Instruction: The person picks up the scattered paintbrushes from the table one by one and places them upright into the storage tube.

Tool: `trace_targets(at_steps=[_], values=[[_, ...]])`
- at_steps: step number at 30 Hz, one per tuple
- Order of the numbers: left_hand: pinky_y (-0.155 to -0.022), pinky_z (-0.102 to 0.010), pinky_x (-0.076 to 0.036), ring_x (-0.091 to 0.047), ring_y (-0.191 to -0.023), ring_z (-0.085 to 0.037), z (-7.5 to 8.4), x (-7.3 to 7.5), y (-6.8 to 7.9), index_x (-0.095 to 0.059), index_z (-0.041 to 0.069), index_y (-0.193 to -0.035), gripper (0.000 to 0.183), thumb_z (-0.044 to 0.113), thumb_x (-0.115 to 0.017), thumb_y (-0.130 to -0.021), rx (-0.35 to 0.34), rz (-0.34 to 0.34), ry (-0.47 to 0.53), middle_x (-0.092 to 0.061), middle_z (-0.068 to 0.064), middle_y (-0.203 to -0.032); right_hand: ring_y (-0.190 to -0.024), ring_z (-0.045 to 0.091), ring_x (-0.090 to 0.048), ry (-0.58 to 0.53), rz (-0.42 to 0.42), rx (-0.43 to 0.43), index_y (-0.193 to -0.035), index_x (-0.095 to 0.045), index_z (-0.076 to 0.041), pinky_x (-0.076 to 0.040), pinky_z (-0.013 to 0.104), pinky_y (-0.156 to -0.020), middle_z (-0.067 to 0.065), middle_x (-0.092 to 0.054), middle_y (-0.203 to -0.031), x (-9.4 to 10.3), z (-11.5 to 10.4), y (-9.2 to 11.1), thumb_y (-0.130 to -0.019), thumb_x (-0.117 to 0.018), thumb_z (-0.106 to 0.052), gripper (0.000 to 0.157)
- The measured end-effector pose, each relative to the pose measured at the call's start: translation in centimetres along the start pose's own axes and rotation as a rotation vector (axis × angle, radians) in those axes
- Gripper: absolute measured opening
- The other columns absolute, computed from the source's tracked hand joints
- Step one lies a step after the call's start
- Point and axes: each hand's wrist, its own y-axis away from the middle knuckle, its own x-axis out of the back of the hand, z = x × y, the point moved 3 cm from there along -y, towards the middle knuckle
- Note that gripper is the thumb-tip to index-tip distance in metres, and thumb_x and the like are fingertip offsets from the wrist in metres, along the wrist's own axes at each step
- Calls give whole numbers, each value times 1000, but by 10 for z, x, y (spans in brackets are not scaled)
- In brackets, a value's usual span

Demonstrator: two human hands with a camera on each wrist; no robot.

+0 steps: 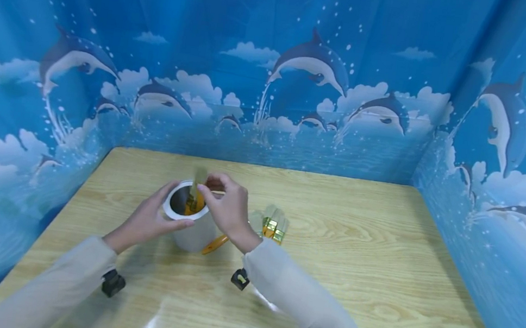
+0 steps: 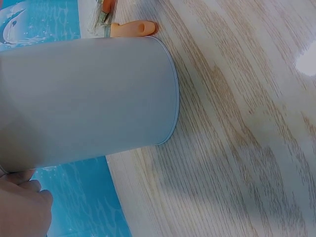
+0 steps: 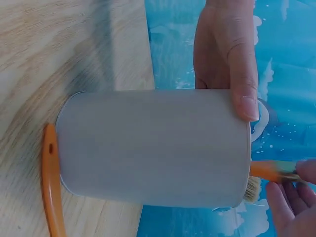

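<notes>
A grey canister with a white rim stands upright on the left half of the table. My left hand holds it near the rim, thumb along the near side. At its mouth my right hand pinches a paintbrush, bristles up, with the orange handle pointing down into the canister. In the right wrist view that paintbrush enters over the rim, and pale bristles of a brush show beside it. The canister's inside is mostly dark; its wall fills much of the left wrist view.
To the canister's right lie several paintbrushes with pale bristles and gold ferrules, partly hidden by my right arm. One orange brush handle lies close by the canister's base. Blue dolphin-print curtains surround the wooden table at the back and sides.
</notes>
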Motion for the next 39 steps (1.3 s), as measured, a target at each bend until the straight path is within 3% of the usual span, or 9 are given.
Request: trace_targets(at_steps=[8,25,34,39], values=[[-100,-64,-37,-35,-133,-45,-1,1,0,-17,6,-153,107,51,-76,-77,-16,-4,-10,-27,-25,-152,-91,16,-69,15,22,10,-109,-68,-3,-54,17,-76,10,-71,-101,19,5,-3,-90,-69,-16,24],[-100,-65,-36,-33,-134,-46,-1,1,2,-15,10,-154,108,54,-75,-76,10,-14,-14,-26,-25,-153,-89,18,-68,78,84,-325,-112,-68,-8,-57,33,-77,5,-71,-98,91,62,13,-88,-70,-33,34],[-100,-65,-36,-33,-134,-46,-1,1,1,-16,9,-154,108,54,-76,-75,15,-13,-10,-27,-25,-152,-90,21,-68,132,72,-479,-112,-69,-6,-57,34,-76,6,-71,-98,103,90,34,-87,-71,-31,35],[-99,-65,-37,-34,-133,-46,0,1,1,-16,8,-154,108,53,-76,-75,11,-12,-5,-28,-25,-152,-91,21,-66,150,24,-533,-115,-67,-2,-56,34,-76,7,-70,-100,101,100,47,-88,-71,-28,38]])
